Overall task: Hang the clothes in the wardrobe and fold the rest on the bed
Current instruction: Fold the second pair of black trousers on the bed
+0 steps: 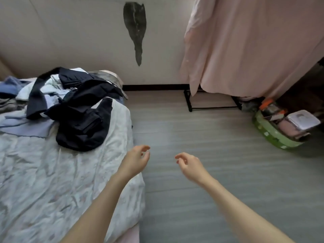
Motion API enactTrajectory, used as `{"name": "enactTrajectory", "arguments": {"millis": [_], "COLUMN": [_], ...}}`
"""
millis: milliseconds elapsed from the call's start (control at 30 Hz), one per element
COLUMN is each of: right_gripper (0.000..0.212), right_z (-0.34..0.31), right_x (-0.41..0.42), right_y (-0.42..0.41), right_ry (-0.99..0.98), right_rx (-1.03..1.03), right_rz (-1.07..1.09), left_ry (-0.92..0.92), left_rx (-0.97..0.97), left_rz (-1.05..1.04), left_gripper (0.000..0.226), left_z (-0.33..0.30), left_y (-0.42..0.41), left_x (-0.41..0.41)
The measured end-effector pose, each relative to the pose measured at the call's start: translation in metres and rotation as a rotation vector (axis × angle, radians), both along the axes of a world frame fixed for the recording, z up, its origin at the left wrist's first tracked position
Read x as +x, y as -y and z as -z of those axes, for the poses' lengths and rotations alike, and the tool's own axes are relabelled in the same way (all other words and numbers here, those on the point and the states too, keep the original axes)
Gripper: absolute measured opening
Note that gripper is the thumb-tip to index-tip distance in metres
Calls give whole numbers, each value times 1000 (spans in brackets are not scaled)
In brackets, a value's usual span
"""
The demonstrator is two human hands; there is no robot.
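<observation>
Above the grey plank floor [201, 181], beside the bed [52, 181], two bare hands are hovering: left hand [135, 159] and right hand [188, 163], each with fingers loosely curled, holding nothing. One rumpled pile of clothes [31, 100] is lying at the bed's far end on a crinkled pale floral cover, one dark navy garment [82, 123] sprawling on top. One pink fabric-draped wardrobe [254, 50] is standing at the right, black frame showing beneath.

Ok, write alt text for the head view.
Two empty hands, left and right, reach out over a grey floor. At left, dark clothes lie heaped on a bed; at right hangs a pink curtain.
</observation>
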State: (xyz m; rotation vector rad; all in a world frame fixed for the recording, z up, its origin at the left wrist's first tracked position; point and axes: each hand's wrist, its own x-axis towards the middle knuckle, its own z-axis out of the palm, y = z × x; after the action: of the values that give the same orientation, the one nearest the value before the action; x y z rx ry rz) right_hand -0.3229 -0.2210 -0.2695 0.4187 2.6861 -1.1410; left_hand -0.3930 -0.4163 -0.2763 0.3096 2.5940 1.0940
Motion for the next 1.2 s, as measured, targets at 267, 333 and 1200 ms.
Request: {"name": "enactTrajectory", "arguments": {"millis": [267,333,1200], "right_gripper": [27,27,54], "right_z": [2,6,121], "right_x": [-98,-130,-652], "right_y": [19,26,281], "right_ry": [-14,-10,-119], "right_rx": [19,23,379], "right_rz": [-209,-280,-1161], "left_ry": [-43,-26,348], "left_rx": [2,-9,-596], "left_rz": [-140,-214,-769], "left_gripper": [32,32,61], "left_z": [7,17,151], "left_y": [13,29,281], "left_x": [-67,-92,-460]}}
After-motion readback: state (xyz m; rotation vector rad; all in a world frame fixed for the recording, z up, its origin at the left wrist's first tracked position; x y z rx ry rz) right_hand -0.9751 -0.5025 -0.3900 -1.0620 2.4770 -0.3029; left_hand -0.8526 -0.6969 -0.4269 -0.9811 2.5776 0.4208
